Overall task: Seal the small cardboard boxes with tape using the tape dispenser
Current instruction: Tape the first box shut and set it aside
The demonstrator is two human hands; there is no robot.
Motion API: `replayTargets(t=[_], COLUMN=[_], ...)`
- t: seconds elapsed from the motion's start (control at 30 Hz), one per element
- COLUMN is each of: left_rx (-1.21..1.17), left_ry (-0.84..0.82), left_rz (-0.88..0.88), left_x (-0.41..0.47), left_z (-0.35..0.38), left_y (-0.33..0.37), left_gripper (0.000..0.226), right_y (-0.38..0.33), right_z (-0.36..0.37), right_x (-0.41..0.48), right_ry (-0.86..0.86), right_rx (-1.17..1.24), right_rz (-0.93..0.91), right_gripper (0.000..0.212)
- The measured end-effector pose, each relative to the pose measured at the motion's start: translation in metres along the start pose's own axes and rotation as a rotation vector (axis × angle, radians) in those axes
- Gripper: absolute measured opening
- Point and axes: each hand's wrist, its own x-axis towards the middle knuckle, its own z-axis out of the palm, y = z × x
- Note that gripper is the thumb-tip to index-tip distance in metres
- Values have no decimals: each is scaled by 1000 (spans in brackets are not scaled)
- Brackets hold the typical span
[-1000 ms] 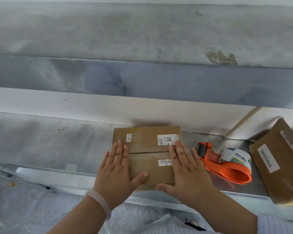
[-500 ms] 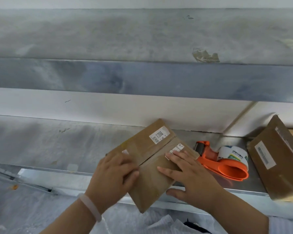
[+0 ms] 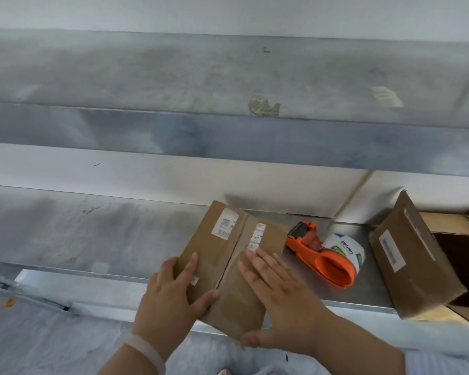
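A small brown cardboard box [image 3: 214, 247] with white labels lies on the metal bench [image 3: 363, 296], its long side now pointing away from me and its near end over the bench edge. The seam between its two flaps runs down the middle. My left hand [image 3: 171, 301] grips the box's near left corner, fingers round the edge and thumb on top. My right hand [image 3: 282, 299] presses flat on the right flap, thumb at the near end. The orange tape dispenser [image 3: 322, 263] with its white roll lies on the bench just right of the box, untouched.
A second brown box [image 3: 414, 261] leans tilted at the right end of the bench against an open carton [image 3: 460, 255]. A metal shelf [image 3: 228, 136] runs across above the bench. A white wall strip stands behind the box.
The box has turned about a quarter turn, from lying crosswise to pointing away from me. Both hands moved with it; my left hand went from flat on top to gripping the corner.
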Motion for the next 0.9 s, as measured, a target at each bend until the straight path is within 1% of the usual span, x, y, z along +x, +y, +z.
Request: replayTargets(t=[0.07,0.1,0.13,0.17,0.2,0.27,0.3,0.33,0.37,0.43,0.47,0.5,0.57,0.63,0.7,0.8,0.9], left_rx=[-67,-84,-89,-93,-106,-160,-196,-226,-240,-260,-276,-287,-298,-302,-307,-328,-337], left_ry=[-22,-78,-148,-209,-246,-227,-194,-166,-151,-139,-131,-124,-114,-122,-143,-149,-152], left_rz=[-39,-49,-53,-49,-46,-50,-57,-59,-59,-65,-72,-77,-81,-79,-76,-78,-89], left_x=[-8,-12,-16,-19,-21,-22,-21,-20,-18,-13,-11,-9,-6,-4,-1,3,6], left_z=[0,-3,-3,-3,-2,3,6,9,11,14,15,17,21,23,24,24,28], left_y=[-3,-4,-7,-8,-7,-1,3,9,15,24,27,30,33,37,40,46,51], left_gripper=[123,128,132,134,132,123,120,119,118,119,120,120,117,115,116,120,121], right_y=[11,15,21,27,32,49,60,72,83,103,109,112,113,110,106,101,91], right_z=[-3,-9,-12,-17,-23,-29,-32,-34,-36,-36,-34,-33,-26,-20,-18,-19,-27], right_x=[-10,-17,-25,-33,-41,-53,-57,-59,-61,-61,-62,-63,-67,-69,-68,-65,-67], right_ry=[29,37,56,39,40,251,324,320,272,185,163,135,135,187,215,225,319], right_rx=[-5,-16,3,47,98,155,177,220,296,485,541,549,517,537,568,590,622], right_rz=[-27,-25,-12,34,108,291,418,553,676,816,837,847,844,834,825,820,831], right_gripper=[93,86,83,81,81,82,85,90,98,109,110,107,94,80,70,63,60])
